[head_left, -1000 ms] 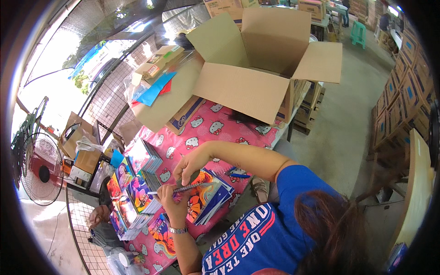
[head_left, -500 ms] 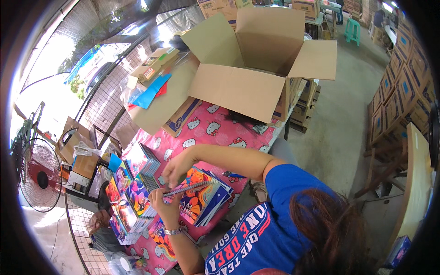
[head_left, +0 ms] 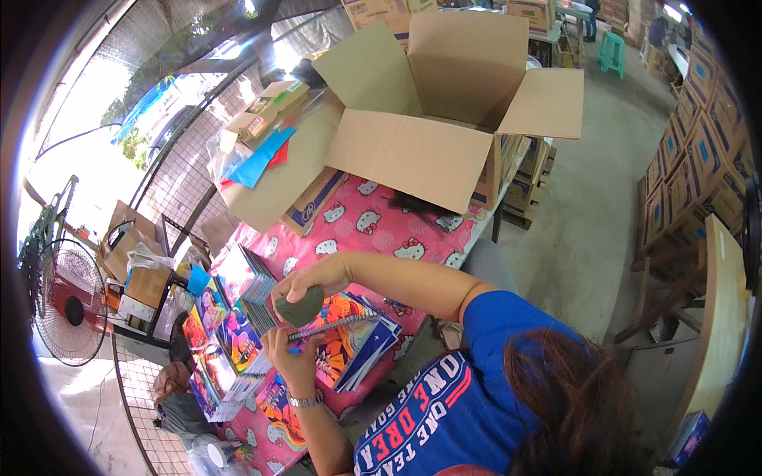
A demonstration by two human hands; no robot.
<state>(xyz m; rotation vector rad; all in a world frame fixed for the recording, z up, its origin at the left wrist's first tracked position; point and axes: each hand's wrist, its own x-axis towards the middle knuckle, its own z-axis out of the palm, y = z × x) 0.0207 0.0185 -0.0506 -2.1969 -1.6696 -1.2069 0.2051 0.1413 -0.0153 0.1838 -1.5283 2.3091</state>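
A spiral-bound notebook (head_left: 337, 324) is tipped up on edge, its coil side uppermost. My left hand (head_left: 290, 355), with a metal watch at the wrist, is closed on the near end of it. Just above the coil, my right hand (head_left: 321, 275) grips a rounded grey-green pad (head_left: 300, 308), whose material I cannot make out. Under the raised notebook lies a fanned pile of notebooks (head_left: 345, 357) with bright orange and blue covers. To the left stand several neat stacks of colourful notebooks (head_left: 242, 337).
A pink patterned cloth (head_left: 369, 222) covers the table. At its far end is a large open carton (head_left: 413, 155), beside brown board with blue and red scraps (head_left: 266, 159). A fan (head_left: 73, 309) stands left; stacked cartons (head_left: 694, 151) line the right. A person (head_left: 186, 416) seems to sit at lower left.
My right hand has lifted slightly and turned, so the grey-green pad now shows plainly above the coil. My left hand keeps its hold on the notebook, almost unmoved.
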